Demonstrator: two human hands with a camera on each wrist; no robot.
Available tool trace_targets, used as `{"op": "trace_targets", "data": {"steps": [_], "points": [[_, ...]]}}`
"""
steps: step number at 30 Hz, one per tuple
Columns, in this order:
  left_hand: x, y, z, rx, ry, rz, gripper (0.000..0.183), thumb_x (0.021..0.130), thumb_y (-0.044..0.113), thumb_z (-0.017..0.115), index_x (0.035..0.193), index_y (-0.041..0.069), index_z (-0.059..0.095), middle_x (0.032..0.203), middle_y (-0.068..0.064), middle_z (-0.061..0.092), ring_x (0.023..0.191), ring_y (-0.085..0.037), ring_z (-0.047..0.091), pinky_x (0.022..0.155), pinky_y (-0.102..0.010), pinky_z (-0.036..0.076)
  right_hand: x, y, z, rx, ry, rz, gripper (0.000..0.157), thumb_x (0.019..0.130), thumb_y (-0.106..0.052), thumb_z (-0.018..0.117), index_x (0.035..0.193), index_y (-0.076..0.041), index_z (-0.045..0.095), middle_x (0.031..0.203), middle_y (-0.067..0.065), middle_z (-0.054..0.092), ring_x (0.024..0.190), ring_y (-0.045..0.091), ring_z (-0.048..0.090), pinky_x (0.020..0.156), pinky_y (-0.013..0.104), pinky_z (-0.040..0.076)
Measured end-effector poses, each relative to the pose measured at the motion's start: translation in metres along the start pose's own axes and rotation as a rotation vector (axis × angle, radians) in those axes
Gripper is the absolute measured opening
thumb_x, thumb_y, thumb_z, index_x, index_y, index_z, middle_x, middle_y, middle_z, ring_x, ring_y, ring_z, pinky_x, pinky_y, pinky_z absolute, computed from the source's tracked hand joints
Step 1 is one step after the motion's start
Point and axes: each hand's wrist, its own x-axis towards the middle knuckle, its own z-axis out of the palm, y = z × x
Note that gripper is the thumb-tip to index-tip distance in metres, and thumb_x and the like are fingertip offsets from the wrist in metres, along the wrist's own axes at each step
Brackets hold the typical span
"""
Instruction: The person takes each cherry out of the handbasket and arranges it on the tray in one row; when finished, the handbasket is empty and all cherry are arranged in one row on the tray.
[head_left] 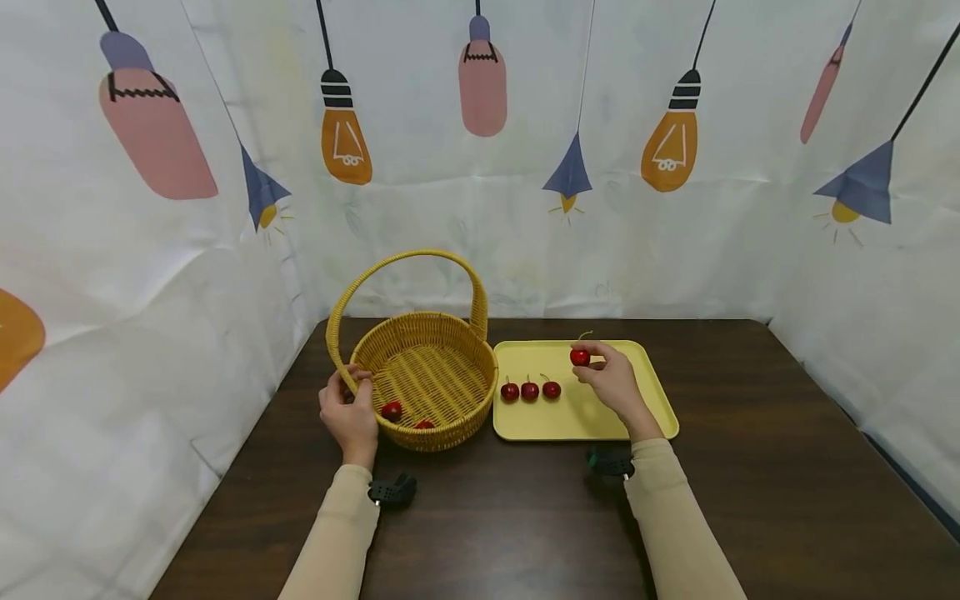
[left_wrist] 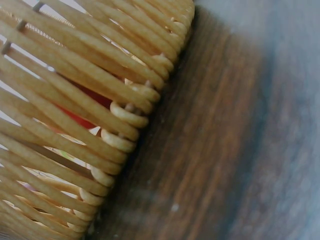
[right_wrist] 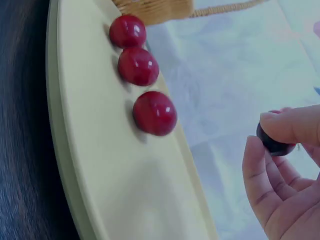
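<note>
In the head view, my left hand [head_left: 351, 417] grips the yellow wicker basket [head_left: 423, 318] at its left side, where the arched handle meets the rim. Two red cherries lie inside, one cherry [head_left: 392, 411] near the left wall, the other partly hidden by the front rim. My right hand [head_left: 611, 383] pinches a red cherry [head_left: 580, 357] between thumb and fingers, stem upward, over the yellow tray [head_left: 585, 423]. Left of that hand, three stemmed cherries [head_left: 529, 391] sit in a row on the tray. The left wrist view shows woven basket wall [left_wrist: 75, 105] with a red patch behind it.
Basket and tray stand side by side on a dark wooden table [head_left: 510, 517], the basket to the left. A white cloth [head_left: 465, 217] printed with lamps and bulbs hangs behind and along both sides. Dark straps with small devices [head_left: 393, 492] sit at both wrists.
</note>
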Motion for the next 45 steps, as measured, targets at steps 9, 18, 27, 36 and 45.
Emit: {"op": "trace_targets", "data": {"steps": [9, 18, 27, 36, 45], "points": [[-0.006, 0.025, -0.002, -0.016, -0.01, 0.002, 0.019, 0.087, -0.001, 0.063, 0.105, -0.005, 0.067, 0.093, -0.023, 0.066, 0.093, -0.029, 0.053, 0.079, -0.021, 0.038, 0.0, 0.017, -0.012, -0.172, -0.074, 0.048, 0.043, 0.091, -0.015, 0.069, 0.133, -0.009, 0.06, 0.121, 0.019, 0.062, 0.099, 0.033, 0.064, 0.076, 0.037, 0.055], [-0.003, 0.023, -0.002, -0.025, -0.002, 0.005, 0.016, 0.086, -0.002, 0.064, 0.1, 0.003, 0.069, 0.093, -0.024, 0.064, 0.088, -0.012, 0.053, 0.079, -0.021, 0.038, 0.002, 0.032, -0.013, -0.214, -0.153, 0.099, 0.038, 0.091, -0.012, 0.068, 0.128, -0.005, 0.061, 0.121, 0.019, 0.063, 0.104, 0.033, 0.062, 0.078, 0.034, 0.054], [-0.004, 0.022, -0.001, -0.021, -0.005, 0.004, 0.016, 0.087, 0.001, 0.064, 0.102, 0.003, 0.07, 0.094, -0.019, 0.065, 0.09, -0.014, 0.055, 0.08, -0.019, 0.039, 0.0, 0.036, -0.008, -0.206, -0.171, 0.112, 0.035, 0.09, -0.01, 0.068, 0.124, -0.003, 0.063, 0.127, 0.019, 0.059, 0.101, 0.031, 0.061, 0.073, 0.031, 0.053], [-0.002, 0.013, 0.0, -0.018, -0.007, 0.007, 0.021, 0.086, -0.002, 0.063, 0.106, -0.008, 0.066, 0.092, -0.02, 0.065, 0.092, -0.022, 0.055, 0.08, -0.02, 0.038, -0.003, 0.038, -0.003, -0.255, -0.175, 0.092, 0.035, 0.089, -0.019, 0.071, 0.121, -0.007, 0.065, 0.114, 0.014, 0.066, 0.1, 0.03, 0.063, 0.076, 0.036, 0.052], [0.004, -0.016, 0.002, -0.013, 0.007, 0.005, 0.021, 0.088, 0.006, 0.066, 0.107, -0.003, 0.068, 0.091, -0.013, 0.068, 0.091, -0.013, 0.054, 0.08, -0.02, 0.038, -0.002, 0.036, -0.003, -0.25, -0.211, 0.083, 0.034, 0.087, -0.018, 0.073, 0.118, -0.006, 0.066, 0.111, 0.013, 0.066, 0.098, 0.029, 0.063, 0.078, 0.038, 0.049]]}}
